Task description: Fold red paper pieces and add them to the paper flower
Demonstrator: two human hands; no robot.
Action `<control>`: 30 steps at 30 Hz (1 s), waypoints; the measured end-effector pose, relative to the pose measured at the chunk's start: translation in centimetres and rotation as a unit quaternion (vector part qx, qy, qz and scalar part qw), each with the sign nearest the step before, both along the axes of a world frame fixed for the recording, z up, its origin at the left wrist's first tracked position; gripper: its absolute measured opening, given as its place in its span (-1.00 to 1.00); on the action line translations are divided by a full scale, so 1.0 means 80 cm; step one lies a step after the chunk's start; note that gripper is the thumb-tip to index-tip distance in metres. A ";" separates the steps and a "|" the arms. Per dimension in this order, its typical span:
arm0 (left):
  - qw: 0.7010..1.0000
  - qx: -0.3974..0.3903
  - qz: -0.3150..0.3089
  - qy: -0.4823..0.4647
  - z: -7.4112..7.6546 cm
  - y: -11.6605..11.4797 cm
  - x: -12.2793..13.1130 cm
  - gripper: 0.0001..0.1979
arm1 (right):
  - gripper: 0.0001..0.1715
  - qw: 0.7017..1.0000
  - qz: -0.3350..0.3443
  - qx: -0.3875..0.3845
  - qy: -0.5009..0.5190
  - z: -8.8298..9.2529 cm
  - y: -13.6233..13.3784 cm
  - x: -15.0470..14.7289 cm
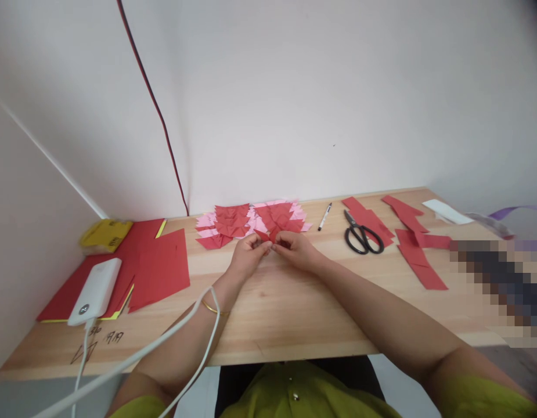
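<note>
Where pinched, red paper (265, 234) looks folded.

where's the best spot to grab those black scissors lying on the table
Take the black-handled metal scissors by the two loop handles, which lie at the end nearest the person; the shut blades point away. Come from above on the near side, likely with the right hand, which is closer. It and the left hand pinch a small folded red paper piece.
</note>
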State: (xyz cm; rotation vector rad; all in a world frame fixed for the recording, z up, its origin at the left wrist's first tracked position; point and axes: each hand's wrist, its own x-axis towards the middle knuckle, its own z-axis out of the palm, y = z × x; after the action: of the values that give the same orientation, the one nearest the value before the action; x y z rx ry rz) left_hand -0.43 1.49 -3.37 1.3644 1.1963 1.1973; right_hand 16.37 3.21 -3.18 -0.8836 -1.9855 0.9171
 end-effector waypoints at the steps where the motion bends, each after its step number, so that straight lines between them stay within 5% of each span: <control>1: 1.000 -0.002 0.000 0.005 0.000 0.000 0.000 -0.78 | -0.76 1.000 0.004 0.003 0.004 0.000 0.000 0.000; 15: 0.994 -0.056 -0.001 -0.092 -0.009 0.002 0.003 -0.82 | -0.76 0.999 0.024 0.026 -0.013 0.005 -0.006 -0.002; 25: 0.988 0.134 -0.038 0.070 0.021 -0.005 -0.002 -0.94 | -0.74 1.000 0.022 0.006 -0.012 0.008 -0.010 -0.004; 30: 0.994 0.097 -0.032 0.041 0.018 -0.005 -0.002 -0.92 | -0.72 1.000 0.029 -0.005 -0.006 0.004 -0.008 -0.004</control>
State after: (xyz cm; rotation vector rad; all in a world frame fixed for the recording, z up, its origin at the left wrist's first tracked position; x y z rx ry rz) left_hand -0.56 1.12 -1.93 1.5991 1.1066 1.2469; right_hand 16.09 2.56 -2.83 -0.8431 -2.0282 0.9562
